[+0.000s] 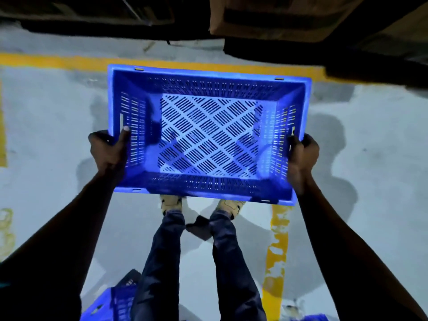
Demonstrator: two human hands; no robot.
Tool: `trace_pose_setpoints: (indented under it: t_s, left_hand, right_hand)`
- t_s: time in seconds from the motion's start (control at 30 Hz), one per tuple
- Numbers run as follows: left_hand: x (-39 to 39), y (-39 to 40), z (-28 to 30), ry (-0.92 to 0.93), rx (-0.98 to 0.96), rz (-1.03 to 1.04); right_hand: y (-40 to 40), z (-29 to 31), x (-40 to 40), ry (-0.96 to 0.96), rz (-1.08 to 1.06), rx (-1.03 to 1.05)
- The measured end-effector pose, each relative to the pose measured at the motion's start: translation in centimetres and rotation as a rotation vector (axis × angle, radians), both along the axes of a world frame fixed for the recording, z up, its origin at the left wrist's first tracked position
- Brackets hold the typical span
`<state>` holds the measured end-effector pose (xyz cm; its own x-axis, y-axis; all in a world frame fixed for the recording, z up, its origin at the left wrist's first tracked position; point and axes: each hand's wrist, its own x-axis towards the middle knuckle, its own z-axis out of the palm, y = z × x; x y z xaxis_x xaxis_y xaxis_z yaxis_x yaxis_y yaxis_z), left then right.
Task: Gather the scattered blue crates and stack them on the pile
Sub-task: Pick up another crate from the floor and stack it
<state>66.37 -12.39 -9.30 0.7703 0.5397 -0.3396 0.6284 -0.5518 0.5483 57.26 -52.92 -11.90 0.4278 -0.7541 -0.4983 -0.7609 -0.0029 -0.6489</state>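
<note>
I hold an empty blue slotted crate (pixel 208 133) level in front of me, above the floor and my feet. My left hand (pixel 108 151) grips its left short wall, thumb inside the rim. My right hand (pixel 303 156) grips the right short wall the same way. Part of another blue crate (pixel 111 300) shows low at the bottom left, behind my left leg. A sliver of blue (pixel 315 317) pokes in at the bottom right edge; what it belongs to is unclear.
The floor is pale grey concrete with a yellow painted line (pixel 69 61) across the far side and a worn yellow stripe (pixel 276 249) at the right. Dark pallets or racking (pixel 92 17) and a brown cardboard box (pixel 278 22) stand beyond the line.
</note>
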Motion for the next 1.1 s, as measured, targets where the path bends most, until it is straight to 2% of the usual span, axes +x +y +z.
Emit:
trace_pose_setpoints:
  t_s: [0.13, 0.33, 0.43, 0.5, 0.57, 0.67, 0.7, 0.8, 0.9, 1.1]
  left_hand:
    - [0.7, 0.9, 0.2, -0.010, -0.017, -0.101]
    - [0.0, 1.3, 0.8, 0.029, -0.033, -0.224]
    - [-1.7, 1.9, 0.5, 0.173, 0.114, -0.237]
    - [-3.7, 2.5, 0.0, 0.356, 0.199, -0.181]
    - [-5.7, 2.6, -0.1, 0.467, 0.134, -0.081]
    - [-6.2, 1.4, 0.2, 0.440, -0.096, 0.204]
    - [-5.8, 1.1, 0.4, 0.414, -0.117, 0.253]
    - [-4.5, 1.0, 0.9, 0.350, -0.083, 0.218]
    - [-4.1, 1.5, 1.1, 0.295, -0.108, 0.138]
    - [-4.3, 3.2, -0.7, 0.384, -0.218, 0.200]
  right_hand:
    - [-0.6, -0.1, 0.3, -0.075, 0.074, 0.009]
    - [-0.6, 0.8, 0.0, -0.017, 0.360, -0.029]
    - [-0.3, 0.6, -1.5, 0.159, 0.490, -0.134]
    - [0.7, 1.0, -3.8, 0.253, 0.428, -0.148]
    - [2.3, 1.9, -6.5, 0.235, 0.348, -0.112]
    - [4.1, 2.9, -9.2, 0.221, 0.253, -0.082]
    - [4.4, 2.9, -9.3, 0.236, 0.218, -0.086]
    - [4.1, 2.1, -8.2, 0.202, 0.144, -0.083]
    - [3.3, 1.2, -8.1, 0.097, 0.186, -0.080]
    - [4.0, 1.4, -9.2, 0.144, 0.267, -0.054]
